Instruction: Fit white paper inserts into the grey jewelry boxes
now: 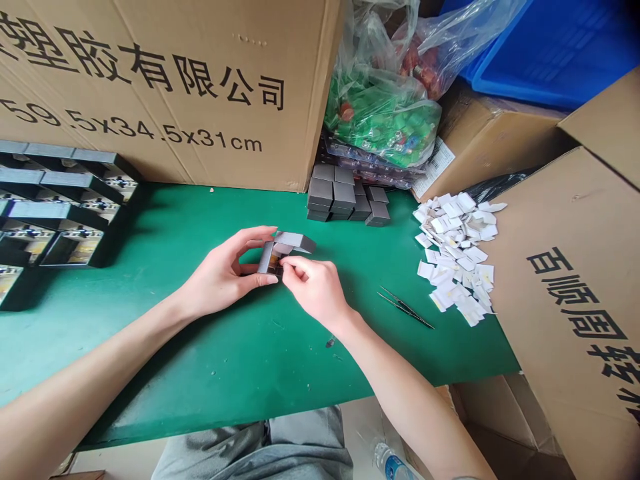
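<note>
My left hand (pixel 224 270) grips a small dark grey box (pixel 266 259) from its left side, thumb below and fingers above. The box's flap lid (pixel 296 241) is raised and leans to the right. Inside the box, something brownish shows in part. My right hand (pixel 316 285) is closed in a pinch at the box's opening, fingertips touching or just inside it; what they hold, if anything, is hidden. Black tweezers (pixel 406 308) lie on the green tabletop (pixel 240 360) to the right of my right hand.
Stacked grey boxes (pixel 344 195) stand behind my hands. At right lies a pile of white pieces (pixel 460 247). Open dark boxes (pixel 65 227) fill the left. Large cartons (pixel 200 40) and a plastic bag of green parts (pixel 385 113) border the back; a bottle (pixel 393 463) is below the edge.
</note>
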The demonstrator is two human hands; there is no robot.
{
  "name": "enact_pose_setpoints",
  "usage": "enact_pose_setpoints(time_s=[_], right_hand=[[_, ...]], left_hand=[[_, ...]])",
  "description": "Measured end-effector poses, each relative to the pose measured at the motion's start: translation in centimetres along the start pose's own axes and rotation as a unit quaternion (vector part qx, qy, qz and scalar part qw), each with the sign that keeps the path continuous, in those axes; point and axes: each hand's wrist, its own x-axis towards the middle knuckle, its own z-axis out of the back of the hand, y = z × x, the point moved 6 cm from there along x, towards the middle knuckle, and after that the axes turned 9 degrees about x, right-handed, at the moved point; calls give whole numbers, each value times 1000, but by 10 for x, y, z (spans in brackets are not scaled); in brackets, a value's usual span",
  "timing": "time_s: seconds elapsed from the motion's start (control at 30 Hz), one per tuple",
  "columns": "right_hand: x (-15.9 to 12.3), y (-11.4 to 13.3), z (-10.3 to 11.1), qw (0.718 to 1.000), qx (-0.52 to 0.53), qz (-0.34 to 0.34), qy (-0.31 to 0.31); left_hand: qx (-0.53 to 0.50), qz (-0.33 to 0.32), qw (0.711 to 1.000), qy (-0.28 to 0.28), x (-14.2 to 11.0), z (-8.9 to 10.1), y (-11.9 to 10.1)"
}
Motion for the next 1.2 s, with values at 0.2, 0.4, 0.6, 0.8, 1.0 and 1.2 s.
enact_pose_setpoints(time_s=[0.2, 0.4, 0.6, 0.8, 1.0, 1.2], right_hand=[[2, -1, 1, 1000, -3, 7, 26], [1, 4, -1, 997, -62, 32, 22], [-1, 6, -2, 996, -72, 41, 15], [-1, 9, 2, 994, -95, 48, 31], [1, 10, 3, 996, -53, 35, 54], [2, 13, 8, 994, -41, 11, 96]], left_hand=[[-2, -11, 1000, 7, -1, -2, 6], [-8, -4, 1000, -1, -2, -2, 4], [-6, -12, 1000, -3, -4, -3, 5], [-5, -6, 1000, -9, -4, -3, 4], [-7, -7, 1000, -4, -4, -3, 4], [-16, -15, 1000, 10, -5, -6, 1]])
